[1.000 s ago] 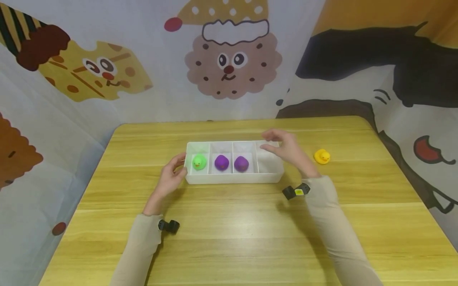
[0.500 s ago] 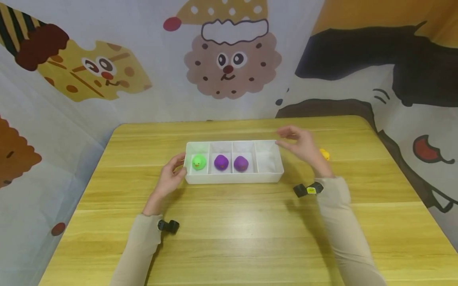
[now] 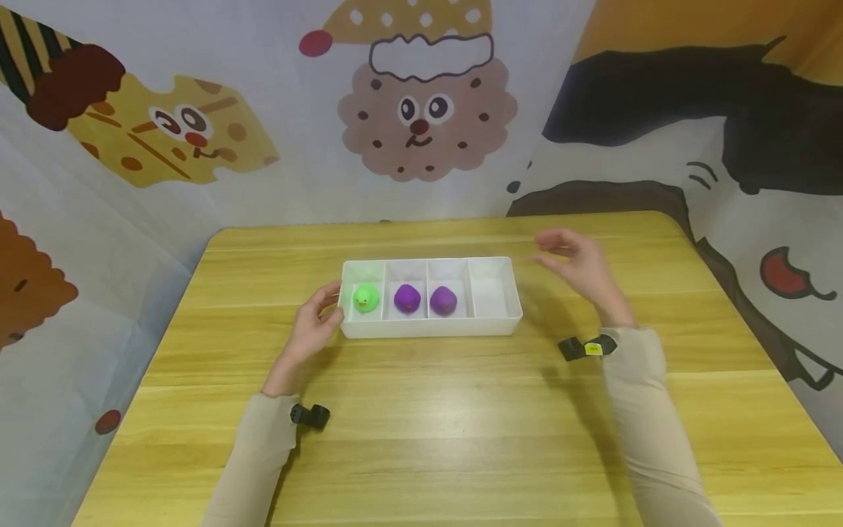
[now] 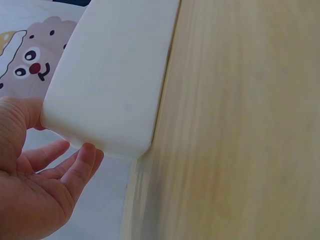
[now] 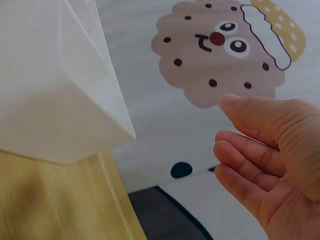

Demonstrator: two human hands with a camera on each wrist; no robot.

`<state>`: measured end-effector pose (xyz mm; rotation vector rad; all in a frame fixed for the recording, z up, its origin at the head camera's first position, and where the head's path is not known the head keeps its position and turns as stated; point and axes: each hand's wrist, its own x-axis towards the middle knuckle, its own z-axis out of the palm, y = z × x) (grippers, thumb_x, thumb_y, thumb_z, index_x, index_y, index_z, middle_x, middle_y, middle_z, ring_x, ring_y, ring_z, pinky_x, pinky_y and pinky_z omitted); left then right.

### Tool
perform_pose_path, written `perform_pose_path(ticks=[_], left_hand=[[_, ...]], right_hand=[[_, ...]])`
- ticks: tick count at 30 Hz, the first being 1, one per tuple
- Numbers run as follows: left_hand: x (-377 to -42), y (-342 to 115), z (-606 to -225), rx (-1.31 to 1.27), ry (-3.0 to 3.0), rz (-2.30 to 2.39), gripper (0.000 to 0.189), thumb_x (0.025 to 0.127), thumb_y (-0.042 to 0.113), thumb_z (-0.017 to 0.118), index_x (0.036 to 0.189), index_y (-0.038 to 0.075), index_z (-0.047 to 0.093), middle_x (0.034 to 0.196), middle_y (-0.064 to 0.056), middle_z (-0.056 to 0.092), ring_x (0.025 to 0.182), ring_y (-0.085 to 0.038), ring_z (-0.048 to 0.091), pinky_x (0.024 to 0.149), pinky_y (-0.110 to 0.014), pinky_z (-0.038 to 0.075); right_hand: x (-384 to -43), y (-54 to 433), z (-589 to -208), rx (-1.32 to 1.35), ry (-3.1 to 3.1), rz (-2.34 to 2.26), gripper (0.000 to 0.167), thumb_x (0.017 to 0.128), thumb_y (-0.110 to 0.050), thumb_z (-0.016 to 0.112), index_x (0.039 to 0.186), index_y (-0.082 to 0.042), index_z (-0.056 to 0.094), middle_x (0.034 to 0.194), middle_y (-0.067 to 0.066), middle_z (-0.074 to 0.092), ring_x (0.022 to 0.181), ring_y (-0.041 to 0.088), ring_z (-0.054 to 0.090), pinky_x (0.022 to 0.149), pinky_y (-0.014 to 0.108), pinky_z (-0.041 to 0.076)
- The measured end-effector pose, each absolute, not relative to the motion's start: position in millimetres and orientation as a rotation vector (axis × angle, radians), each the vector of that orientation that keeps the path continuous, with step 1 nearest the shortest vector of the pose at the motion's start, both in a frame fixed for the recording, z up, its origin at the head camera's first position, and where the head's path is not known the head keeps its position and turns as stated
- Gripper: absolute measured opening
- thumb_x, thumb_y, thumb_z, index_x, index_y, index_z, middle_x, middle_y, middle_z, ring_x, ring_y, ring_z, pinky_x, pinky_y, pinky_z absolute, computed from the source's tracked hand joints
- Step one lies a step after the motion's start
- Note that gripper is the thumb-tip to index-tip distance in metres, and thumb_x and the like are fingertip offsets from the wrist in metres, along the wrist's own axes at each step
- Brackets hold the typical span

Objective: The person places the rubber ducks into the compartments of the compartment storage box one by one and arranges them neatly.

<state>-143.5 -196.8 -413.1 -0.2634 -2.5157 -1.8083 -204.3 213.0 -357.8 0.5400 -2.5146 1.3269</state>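
A white four-section box (image 3: pixel 428 328) lies lengthwise on the table. In its left section sits a green rubber duck (image 3: pixel 366 298). Two purple rubber ducks, one left (image 3: pixel 407 298) and one right (image 3: pixel 443 301), occupy the middle sections; the rightmost section holds nothing. My left hand (image 3: pixel 316 322) holds the box's left end, thumb at the front corner and fingers along the end wall (image 4: pixel 95 142), as the left wrist view shows. My right hand (image 3: pixel 582 271) hovers to the right of the box, fingers loosely bent, holding nothing. The yellow duck is hidden behind this hand.
The wooden table (image 3: pixel 421 432) ends at a back edge just beyond the box. A cartoon-printed cloth (image 3: pixel 303 146) hangs behind and beside it. Each wrist carries a small black camera, one left (image 3: pixel 311 417) and one right (image 3: pixel 586 348).
My right hand has moved right, from above the box's rightmost section to beyond its right end, covering the yellow duck. The left hand and the box have stayed in place.
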Motion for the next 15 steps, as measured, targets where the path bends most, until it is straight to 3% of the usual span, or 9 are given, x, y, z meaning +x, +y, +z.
perform_pose_path(ticks=[5,10,15], left_hand=[[-143,-197,-413,-0.271,-2.518,-1.806,0.046,0.087,-0.014,0.044,0.132,-0.018,0.036,0.134,-0.036,0.039,0.120,-0.049,0.042,0.098,-0.051,0.041],[-145,-198,-415,-0.275,-2.520,-1.804,0.047,0.087,-0.013,0.044,0.133,-0.018,0.035,0.134,-0.035,0.039,0.120,-0.049,0.042,0.097,-0.051,0.041],[-150,-203,-429,-0.292,-2.497,-1.812,0.047,0.087,-0.013,0.045,0.133,-0.016,0.037,0.134,-0.034,0.041,0.119,-0.047,0.044,0.097,-0.047,0.043]], right_hand=[[-205,225,-362,0.460,-2.538,1.336,0.029,0.080,0.005,0.069,0.107,0.012,0.060,0.103,0.029,0.062,0.090,0.019,0.062,0.085,0.025,0.052],[-215,246,-380,0.380,-2.560,1.345,0.032,0.082,-0.004,0.070,0.112,0.006,0.061,0.106,0.024,0.062,0.088,0.000,0.058,0.079,0.010,0.047],[-216,260,-389,0.318,-2.548,1.374,0.032,0.082,-0.008,0.071,0.111,0.004,0.063,0.104,0.017,0.064,0.086,-0.004,0.057,0.079,0.008,0.047]])
